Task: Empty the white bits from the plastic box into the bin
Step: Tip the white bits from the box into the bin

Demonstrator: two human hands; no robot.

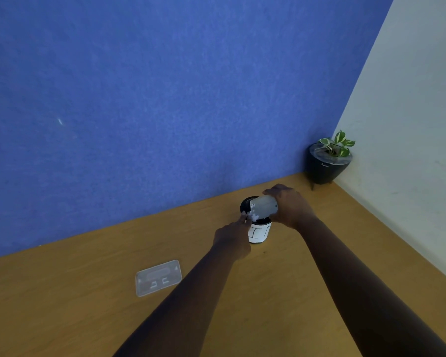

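Wooden surface met blue wall & white wall; potted plant in corner. Right hand gripped tilted plastic box over bin; left hand fingers at white bits, grip unclear. Lid lay nearby.

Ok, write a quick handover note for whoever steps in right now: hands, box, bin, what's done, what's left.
Right hand holds the plastic box tipped over the bin.
Left hand is at the box's lower edge, fingers by the white bits clustered there.
The lid lies off on the table, to the left.
Done: lid off, box tilted.
Left: get the remaining bits into the bin.
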